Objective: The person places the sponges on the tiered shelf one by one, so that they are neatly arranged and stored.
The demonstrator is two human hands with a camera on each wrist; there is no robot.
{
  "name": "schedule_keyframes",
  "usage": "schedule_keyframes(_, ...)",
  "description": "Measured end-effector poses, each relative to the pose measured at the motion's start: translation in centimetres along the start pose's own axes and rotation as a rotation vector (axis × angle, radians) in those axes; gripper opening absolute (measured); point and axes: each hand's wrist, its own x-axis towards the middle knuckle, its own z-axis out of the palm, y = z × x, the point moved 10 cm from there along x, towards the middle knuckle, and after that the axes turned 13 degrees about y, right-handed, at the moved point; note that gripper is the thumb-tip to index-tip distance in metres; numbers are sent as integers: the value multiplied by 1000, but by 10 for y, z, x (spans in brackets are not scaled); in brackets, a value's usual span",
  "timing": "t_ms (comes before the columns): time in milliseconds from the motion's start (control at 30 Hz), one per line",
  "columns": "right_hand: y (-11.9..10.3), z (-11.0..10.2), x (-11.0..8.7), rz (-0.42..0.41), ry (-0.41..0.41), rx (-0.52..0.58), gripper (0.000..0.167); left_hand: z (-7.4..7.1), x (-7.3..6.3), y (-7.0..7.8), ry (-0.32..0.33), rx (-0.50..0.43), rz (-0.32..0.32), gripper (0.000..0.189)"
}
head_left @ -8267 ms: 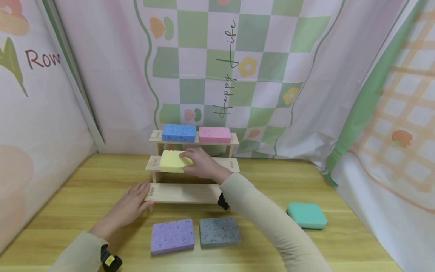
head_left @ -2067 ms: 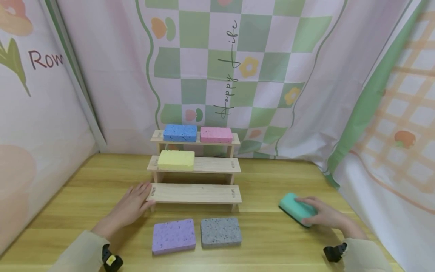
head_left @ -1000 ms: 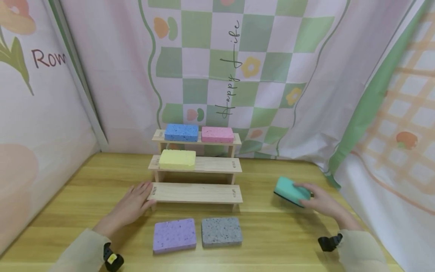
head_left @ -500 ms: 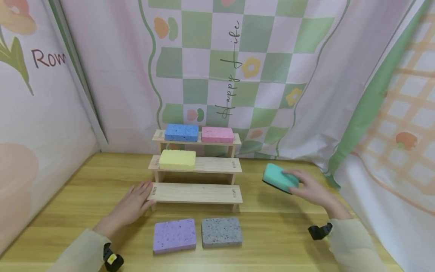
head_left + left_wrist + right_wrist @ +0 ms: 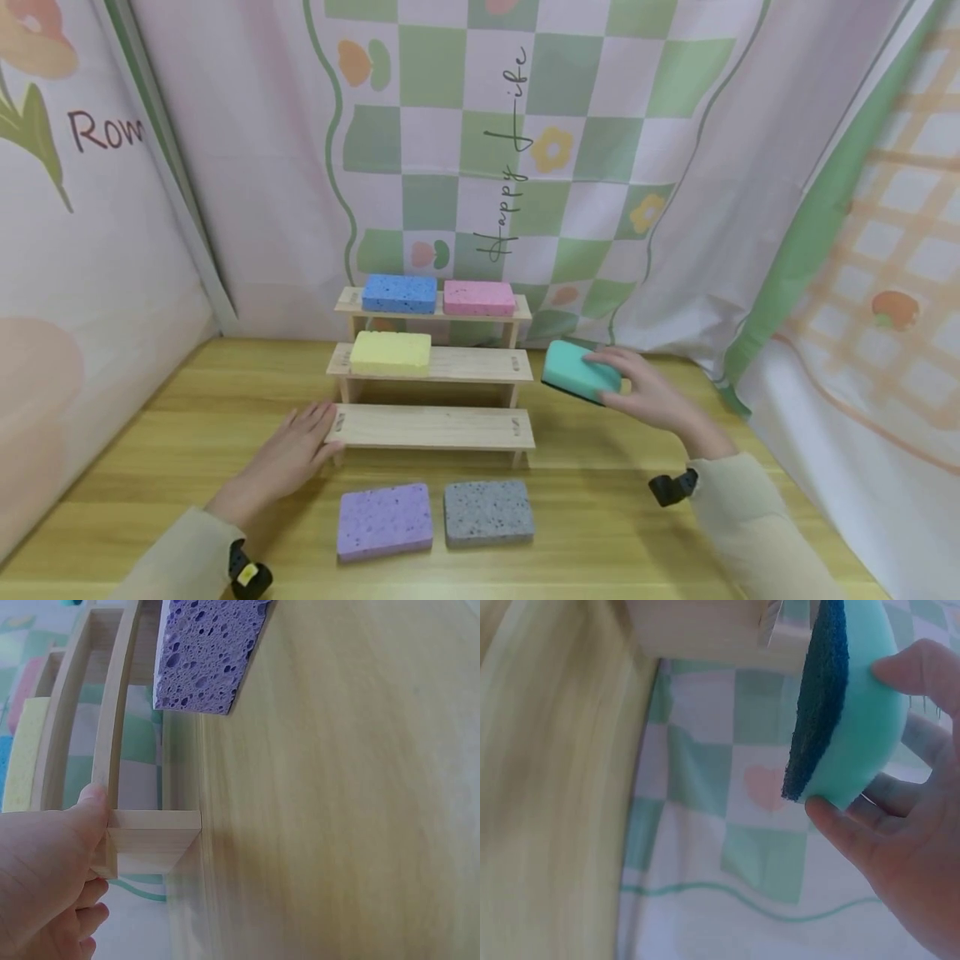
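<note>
My right hand holds a teal scrub sponge by its near end, in the air right of the wooden three-step display stand. In the right wrist view, the thumb and fingers pinch the sponge's sides, and its dark scouring pad shows. My left hand grips the left end of the lowest step, its thumb on the front edge in the left wrist view. A yellow sponge lies on the middle step's left half. Blue and pink sponges sit side by side on the top step.
On the wood-grain table, a purple sponge and a grey speckled sponge lie in front of the stand. Printed curtains hang close behind and at both sides. Each wrist carries a small black camera.
Earlier the right hand set the yellow sponge on the middle step. Since then it has taken the teal sponge from the table at right, lifted it and carried it leftward. My left hand stays put.
</note>
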Motion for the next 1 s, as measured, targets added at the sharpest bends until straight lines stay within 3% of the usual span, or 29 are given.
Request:
schedule_keyframes(333,-28,10,21,-70,-2,22,47,0,0,1,8,14,3,59)
schedule_keyframes(567,-36,20,32,-60,-22,8,47,-6,1,4,23,8,12,58)
schedule_keyframes(1000,-64,39,51,-127,-43,7,47,-6,1,4,16,0,6,58)
